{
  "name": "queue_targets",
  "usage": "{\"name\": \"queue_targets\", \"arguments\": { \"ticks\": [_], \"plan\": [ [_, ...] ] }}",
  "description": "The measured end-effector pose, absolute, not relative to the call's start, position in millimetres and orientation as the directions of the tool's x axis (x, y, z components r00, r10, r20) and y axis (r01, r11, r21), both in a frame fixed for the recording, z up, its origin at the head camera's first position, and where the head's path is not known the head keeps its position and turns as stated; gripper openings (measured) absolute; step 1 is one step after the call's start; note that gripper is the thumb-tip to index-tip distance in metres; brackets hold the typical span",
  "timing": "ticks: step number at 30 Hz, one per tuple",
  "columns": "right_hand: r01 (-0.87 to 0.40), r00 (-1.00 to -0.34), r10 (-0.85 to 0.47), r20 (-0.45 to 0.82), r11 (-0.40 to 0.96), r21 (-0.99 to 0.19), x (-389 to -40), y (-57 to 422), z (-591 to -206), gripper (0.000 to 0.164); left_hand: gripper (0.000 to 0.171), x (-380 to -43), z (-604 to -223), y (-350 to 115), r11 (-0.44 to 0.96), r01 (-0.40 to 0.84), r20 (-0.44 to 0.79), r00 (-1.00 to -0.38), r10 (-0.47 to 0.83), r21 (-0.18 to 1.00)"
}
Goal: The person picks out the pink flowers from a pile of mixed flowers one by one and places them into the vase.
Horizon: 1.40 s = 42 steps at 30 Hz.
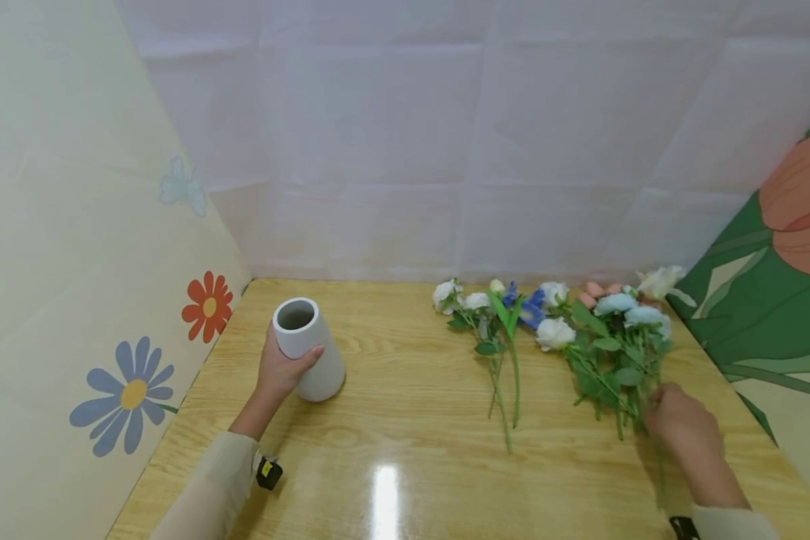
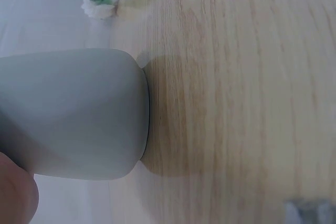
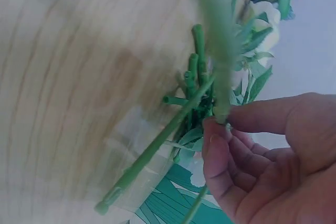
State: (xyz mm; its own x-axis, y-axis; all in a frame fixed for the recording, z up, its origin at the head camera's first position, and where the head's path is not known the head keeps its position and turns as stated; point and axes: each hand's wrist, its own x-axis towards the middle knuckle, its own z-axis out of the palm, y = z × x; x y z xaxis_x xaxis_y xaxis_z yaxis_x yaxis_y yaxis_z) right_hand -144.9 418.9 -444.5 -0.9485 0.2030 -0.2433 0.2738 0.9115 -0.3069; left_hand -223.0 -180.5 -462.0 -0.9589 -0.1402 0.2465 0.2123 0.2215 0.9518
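My left hand (image 1: 285, 366) grips a white, tapering vase (image 1: 322, 371) from its left side, the thumb across its front. The vase stands on the table, its round mouth turned toward me; in the left wrist view its base meets the wood. At the right, my right hand (image 1: 690, 426) pinches a green flower stem (image 3: 218, 51) between thumb and fingers. Which bloom this stem carries is hidden among the others. Beside that hand lies a bunch of pale blue flowers (image 1: 616, 303) with leafy stems, together with a white lily-like bloom (image 1: 660, 283).
Left of the bunch lie white roses (image 1: 556, 334), a blue flower (image 1: 532, 309) and a white bud (image 1: 496, 286), their stems toward me. A white cloth (image 1: 371, 150) hangs behind the wooden table (image 1: 405, 405). Flower-printed panels flank both sides.
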Motion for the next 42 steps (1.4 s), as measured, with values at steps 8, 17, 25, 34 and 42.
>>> {"name": "queue_targets", "arguments": {
  "ticks": [8, 17, 25, 34, 42],
  "plan": [
    [0.341, -0.929, 0.272, -0.25, 0.892, -0.297, -144.4, 413.9, -434.5, 0.054, 0.09, -223.4, -461.9, -182.1, 0.237, 0.191, 0.227, -0.964, -0.138, 0.953],
    [0.297, -0.954, 0.294, -0.063, 0.889, -0.349, -134.7, 398.2, -419.0, 0.048, 0.09, -223.7, -460.8, -182.6, 0.23, 0.192, 0.226, -0.965, -0.135, 0.954],
    [0.135, -0.943, 0.24, 0.231, 0.909, -0.395, -132.4, 367.4, -412.7, 0.04, 0.09, -224.2, -460.5, -182.2, 0.226, 0.179, 0.213, -0.967, -0.137, 0.957],
    [-0.06, -0.881, 0.142, 0.452, 0.912, -0.405, -141.7, 326.6, -427.3, 0.03, 0.086, -224.1, -461.3, -180.5, 0.22, 0.183, 0.216, -0.966, -0.139, 0.958],
    [-0.1, -0.942, 0.041, 0.333, 0.913, -0.396, -147.0, 300.1, -441.4, 0.031, 0.087, -223.1, -462.7, -180.6, 0.217, 0.188, 0.222, -0.964, -0.149, 0.958]
  ]
}}
